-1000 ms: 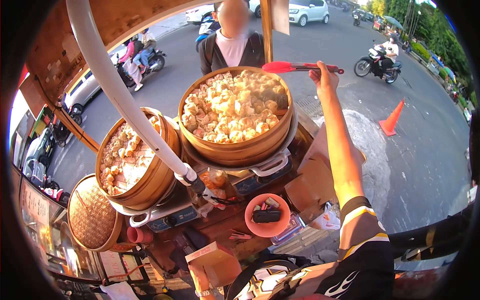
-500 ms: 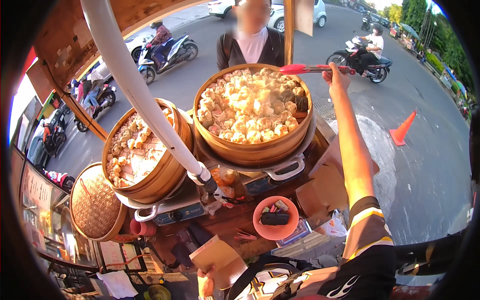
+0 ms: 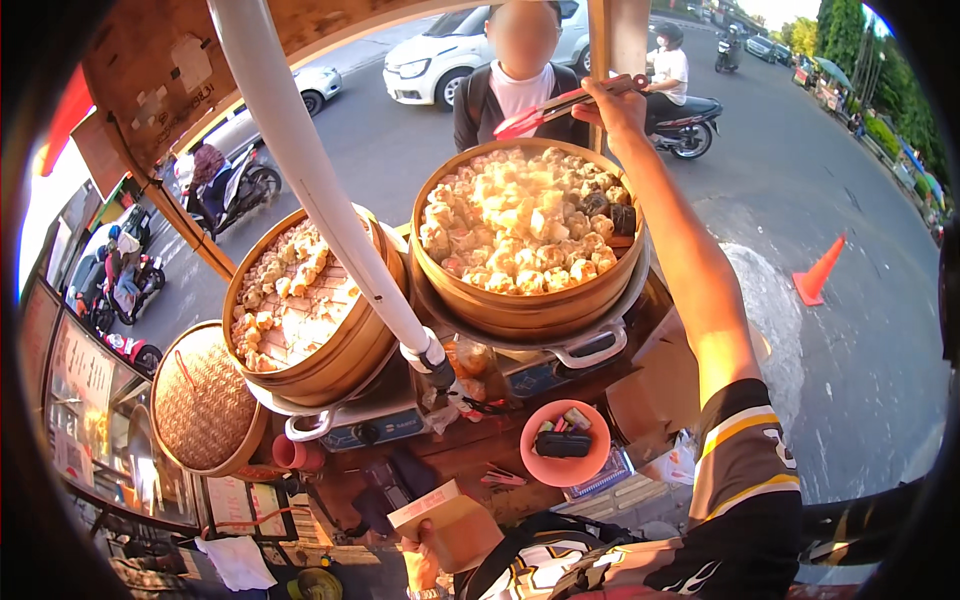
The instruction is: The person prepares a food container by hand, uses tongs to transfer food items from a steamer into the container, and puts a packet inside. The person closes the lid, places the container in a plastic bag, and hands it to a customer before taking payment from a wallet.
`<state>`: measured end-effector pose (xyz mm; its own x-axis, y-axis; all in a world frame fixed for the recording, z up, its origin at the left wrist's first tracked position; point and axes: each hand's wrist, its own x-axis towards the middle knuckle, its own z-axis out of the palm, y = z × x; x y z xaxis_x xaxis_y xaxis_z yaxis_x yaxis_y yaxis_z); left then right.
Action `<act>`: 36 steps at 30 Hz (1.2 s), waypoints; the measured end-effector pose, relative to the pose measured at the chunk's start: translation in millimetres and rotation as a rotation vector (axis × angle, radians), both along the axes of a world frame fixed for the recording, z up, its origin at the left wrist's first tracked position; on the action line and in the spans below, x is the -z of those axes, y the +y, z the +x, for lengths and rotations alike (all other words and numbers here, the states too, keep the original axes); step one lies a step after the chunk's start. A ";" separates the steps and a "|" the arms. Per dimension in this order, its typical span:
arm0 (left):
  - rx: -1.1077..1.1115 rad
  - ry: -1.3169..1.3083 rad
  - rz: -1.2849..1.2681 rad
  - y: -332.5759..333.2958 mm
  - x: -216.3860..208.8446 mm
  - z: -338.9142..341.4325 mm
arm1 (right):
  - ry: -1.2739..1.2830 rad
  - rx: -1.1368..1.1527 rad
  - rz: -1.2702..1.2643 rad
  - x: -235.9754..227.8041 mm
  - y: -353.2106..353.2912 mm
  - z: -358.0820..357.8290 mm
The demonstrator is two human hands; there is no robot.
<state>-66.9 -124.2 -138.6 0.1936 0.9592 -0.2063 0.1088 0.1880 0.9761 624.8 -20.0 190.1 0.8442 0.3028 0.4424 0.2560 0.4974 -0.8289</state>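
My right hand (image 3: 618,102) is closed round a pair of red-tipped tongs (image 3: 545,114), raised above the far rim of a large round bamboo steamer (image 3: 530,312). Nothing shows between the tong tips. Steaming dumplings (image 3: 500,225) fill this steamer, with some dark rolled pieces at its right side. Low in the view, my left hand (image 3: 422,556) grips a folded brown cardboard box (image 3: 460,520), held partly unfolded near my body. To the left, a second bamboo steamer (image 3: 318,372) has dumplings along its edge and a largely bare lattice in the middle.
A white pole (image 3: 310,185) slants across the left steamer. Beside that steamer leans a woven lid (image 3: 200,405). A pink bowl (image 3: 530,465) of small items sits on the counter. Across the cart stands a person (image 3: 515,90); vehicles and an orange cone (image 3: 820,270) are on the road.
My right hand has moved left and farther away, bringing the tongs over the steamer's far rim with their tips angled down. My left hand still holds the box, now tilted differently.
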 end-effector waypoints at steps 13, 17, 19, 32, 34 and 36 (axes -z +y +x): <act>0.004 0.048 0.040 5.4 -4.0 -1.1 | -0.093 0.174 -0.199 12.5 48.9 -12.1; 0.021 0.065 0.094 4.2 -3.5 -5.2 | -0.136 0.135 -0.196 2.2 46.2 -28.0; 0.026 0.064 0.118 4.5 -3.9 -8.5 | -0.143 -0.056 -0.081 0.4 42.3 -40.8; 0.004 0.015 0.051 10.1 -4.4 -4.8 | -0.291 -0.326 -0.132 -13.2 28.1 -135.4; 0.032 0.042 0.053 10.7 -5.7 -2.2 | -0.310 -0.354 -0.100 -1.8 31.9 -124.7; 0.045 0.078 0.064 10.0 -11.6 3.8 | -0.300 -0.416 -0.081 -1.8 29.6 -127.2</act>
